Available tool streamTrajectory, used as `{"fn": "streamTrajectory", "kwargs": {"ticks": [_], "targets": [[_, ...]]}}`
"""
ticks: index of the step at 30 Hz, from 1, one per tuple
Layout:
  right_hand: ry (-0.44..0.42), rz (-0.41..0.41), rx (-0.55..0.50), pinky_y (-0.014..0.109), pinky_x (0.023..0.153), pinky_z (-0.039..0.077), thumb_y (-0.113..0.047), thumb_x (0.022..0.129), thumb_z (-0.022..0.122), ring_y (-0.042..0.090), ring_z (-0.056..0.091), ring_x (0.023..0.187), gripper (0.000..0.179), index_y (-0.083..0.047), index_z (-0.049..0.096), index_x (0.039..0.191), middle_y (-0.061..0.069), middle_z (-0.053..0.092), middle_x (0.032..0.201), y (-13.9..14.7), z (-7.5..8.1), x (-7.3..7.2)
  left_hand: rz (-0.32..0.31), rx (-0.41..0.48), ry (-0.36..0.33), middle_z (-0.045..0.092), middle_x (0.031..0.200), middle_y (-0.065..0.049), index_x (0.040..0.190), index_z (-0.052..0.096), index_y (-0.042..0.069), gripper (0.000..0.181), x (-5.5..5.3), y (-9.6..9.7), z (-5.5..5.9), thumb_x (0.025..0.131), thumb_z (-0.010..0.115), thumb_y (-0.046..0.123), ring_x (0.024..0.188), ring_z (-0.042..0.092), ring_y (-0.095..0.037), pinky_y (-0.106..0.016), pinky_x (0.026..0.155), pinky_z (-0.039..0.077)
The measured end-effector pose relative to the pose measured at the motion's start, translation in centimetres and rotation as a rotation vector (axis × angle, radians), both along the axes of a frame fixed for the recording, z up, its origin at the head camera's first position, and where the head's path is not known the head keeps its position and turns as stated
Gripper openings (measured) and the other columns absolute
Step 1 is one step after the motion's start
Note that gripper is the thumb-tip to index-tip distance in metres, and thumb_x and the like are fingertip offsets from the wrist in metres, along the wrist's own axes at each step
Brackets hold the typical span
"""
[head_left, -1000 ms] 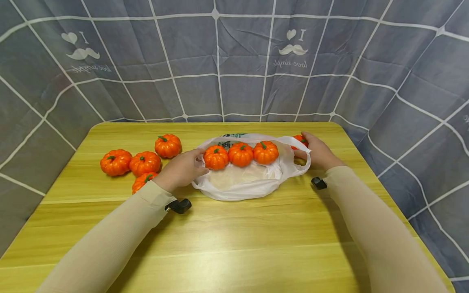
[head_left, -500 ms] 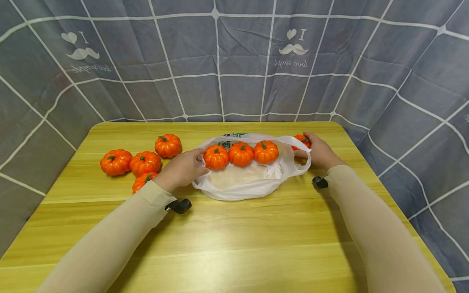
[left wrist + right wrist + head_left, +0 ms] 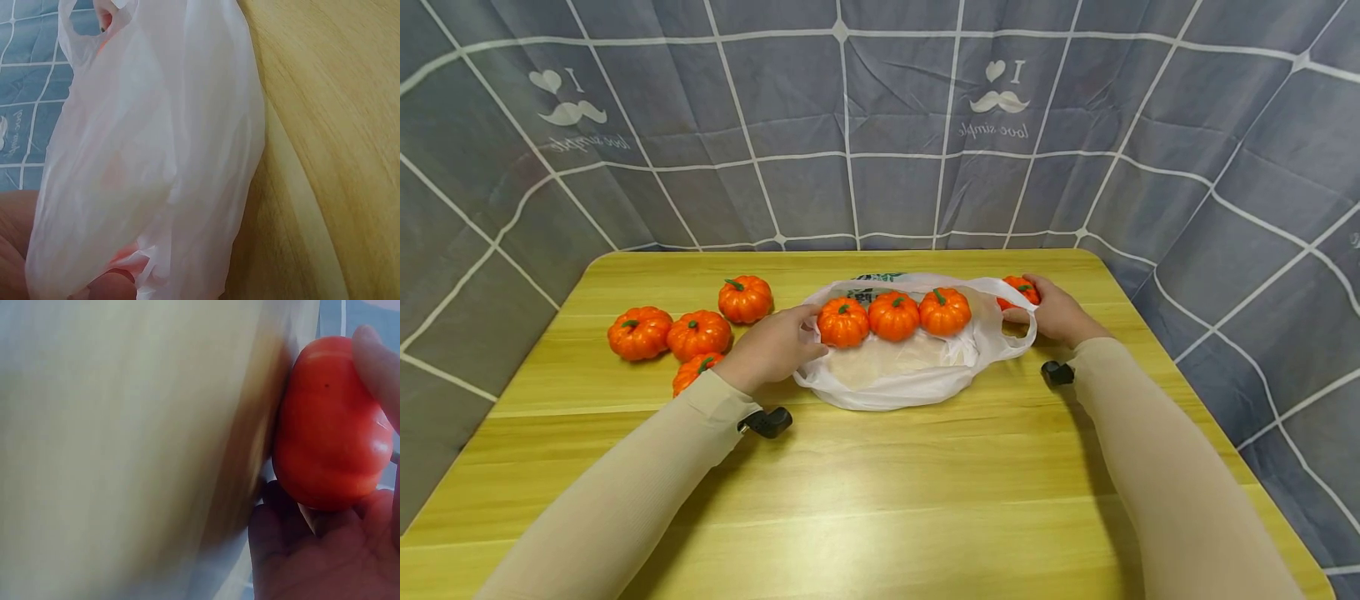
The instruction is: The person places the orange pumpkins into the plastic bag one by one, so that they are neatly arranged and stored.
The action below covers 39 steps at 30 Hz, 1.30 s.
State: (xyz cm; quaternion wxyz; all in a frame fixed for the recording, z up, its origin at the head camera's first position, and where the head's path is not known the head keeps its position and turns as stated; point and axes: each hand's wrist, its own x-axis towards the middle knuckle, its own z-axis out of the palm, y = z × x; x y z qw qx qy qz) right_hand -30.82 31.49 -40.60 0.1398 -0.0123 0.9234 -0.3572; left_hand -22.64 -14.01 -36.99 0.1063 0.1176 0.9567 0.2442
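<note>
A white plastic bag (image 3: 887, 392) lies on the table with its mouth towards me. Three glossy orange mini pumpkins sit in a row at its opening; the middle pumpkin (image 3: 892, 316) touches both neighbours. My left hand (image 3: 775, 346) holds the bag's left edge beside the leftmost pumpkin (image 3: 842, 322). In the left wrist view the thumb (image 3: 112, 286) is at the white plastic, with the fingers partly hidden. Just beyond the right bag handle (image 3: 1026, 333), my right hand (image 3: 1056, 312) grips another pumpkin (image 3: 334, 425) between thumb and fingers. The handle partly covers that pumpkin in the head view.
Several loose pumpkins (image 3: 698, 335) stand left of the bag, one (image 3: 697, 372) partly behind my left wrist. The wooden table (image 3: 880, 500) ends at its back edge before a grey checked curtain (image 3: 895, 200). Black wrist cameras (image 3: 766, 422) hang under both sleeves.
My right hand has shifted slightly to the right with its pumpkin, which shows a little more past the handle. My left hand and the bag stay still.
</note>
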Motion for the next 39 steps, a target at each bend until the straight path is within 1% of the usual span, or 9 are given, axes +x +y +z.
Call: {"fn": "streamTrajectory", "kwargs": {"ticks": [5,10,19,26,31,34,39], "targets": [[-0.008,-0.008,-0.012,0.062,0.126,0.029,-0.049,0.094,0.077,0.048,0.039,0.145,0.113,-0.011,0.004,0.170,0.029,0.030,0.167,0.03,-0.16,0.05,0.002,0.002,-0.008,0.065,0.142,-0.015,0.160,0.042,0.008,0.072,0.03,0.06,0.09,0.099,0.070,0.033,0.118,0.065,-0.031,-0.051,0.104,0.053],[-0.010,-0.014,-0.055,0.061,0.125,0.032,-0.045,0.093,0.079,0.047,0.040,0.143,0.112,-0.012,0.006,0.170,0.028,0.031,0.166,-0.04,-0.32,0.04,0.002,0.004,-0.009,0.065,0.142,-0.016,0.160,0.043,0.008,0.072,0.06,0.13,0.04,0.099,0.070,0.034,0.117,0.065,-0.031,-0.052,0.104,0.053],[-0.004,-0.018,-0.062,0.060,0.127,0.029,-0.041,0.094,0.079,0.047,0.039,0.145,0.110,-0.010,0.008,0.170,0.028,0.031,0.166,0.02,-0.74,-0.38,0.000,0.005,-0.014,0.065,0.142,-0.015,0.159,0.043,0.008,0.072,-0.13,0.13,-0.25,0.098,0.071,0.033,0.112,0.065,-0.030,-0.050,0.103,0.054],[-0.008,-0.014,-0.040,0.061,0.126,0.029,-0.048,0.093,0.079,0.048,0.039,0.144,0.114,-0.010,0.005,0.170,0.029,0.031,0.166,0.03,-0.53,-0.14,-0.005,0.008,-0.007,0.065,0.141,-0.015,0.159,0.044,0.008,0.071,-0.08,0.14,-0.24,0.099,0.071,0.033,0.113,0.065,-0.030,-0.051,0.103,0.054],[-0.018,-0.011,-0.037,0.062,0.125,0.030,-0.049,0.093,0.078,0.048,0.039,0.143,0.114,-0.011,0.004,0.170,0.029,0.030,0.166,-0.09,-0.35,0.12,0.003,0.016,-0.004,0.066,0.139,-0.014,0.158,0.046,0.009,0.069,0.03,0.10,-0.29,0.098,0.071,0.033,0.113,0.065,-0.030,-0.051,0.104,0.054],[-0.012,-0.008,-0.035,0.062,0.124,0.032,-0.049,0.093,0.078,0.048,0.040,0.142,0.113,-0.011,0.005,0.170,0.028,0.031,0.165,-0.08,-0.29,0.20,0.005,0.019,-0.004,0.067,0.139,-0.014,0.157,0.046,0.009,0.068,0.11,0.12,-0.25,0.098,0.071,0.033,0.113,0.066,-0.030,-0.050,0.104,0.054],[0.016,-0.009,-0.020,0.061,0.122,0.036,-0.051,0.091,0.079,0.047,0.044,0.139,0.110,-0.009,0.014,0.169,0.028,0.037,0.162,0.01,-0.11,0.19,0.006,0.017,-0.008,0.067,0.139,-0.014,0.157,0.046,0.009,0.068,0.16,0.09,-0.14,0.099,0.070,0.033,0.113,0.065,-0.029,-0.050,0.104,0.053]]}}
